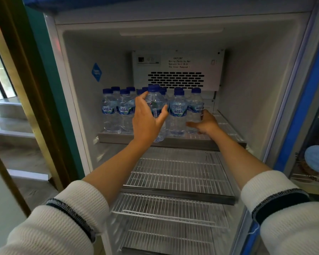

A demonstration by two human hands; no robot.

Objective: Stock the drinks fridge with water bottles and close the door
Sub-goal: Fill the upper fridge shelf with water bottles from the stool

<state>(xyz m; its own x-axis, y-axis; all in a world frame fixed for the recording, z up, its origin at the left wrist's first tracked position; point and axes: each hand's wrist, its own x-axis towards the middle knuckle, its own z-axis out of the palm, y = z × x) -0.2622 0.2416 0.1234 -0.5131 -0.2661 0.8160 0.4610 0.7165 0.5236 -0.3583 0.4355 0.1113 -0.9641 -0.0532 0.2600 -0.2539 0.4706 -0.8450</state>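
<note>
The drinks fridge [250, 57] stands open in front of me. Several Aqua water bottles [110, 111] with blue caps stand in rows on the left and middle of the top shelf [173, 139]. My left hand [147, 120] grips one water bottle [155, 102] at the shelf's front edge, its base hanging slightly past the lip. My right hand [204, 123] wraps around the lower part of the rightmost bottle [195, 107], which stands on the shelf, thumb in front and fingers on its right side.
The right part of the top shelf holds nothing. Bare wire shelves [175, 173] lie below. The blue-framed glass door [306, 100] is swung open on the right. A gold-coloured frame [24, 74] and steps sit on the left.
</note>
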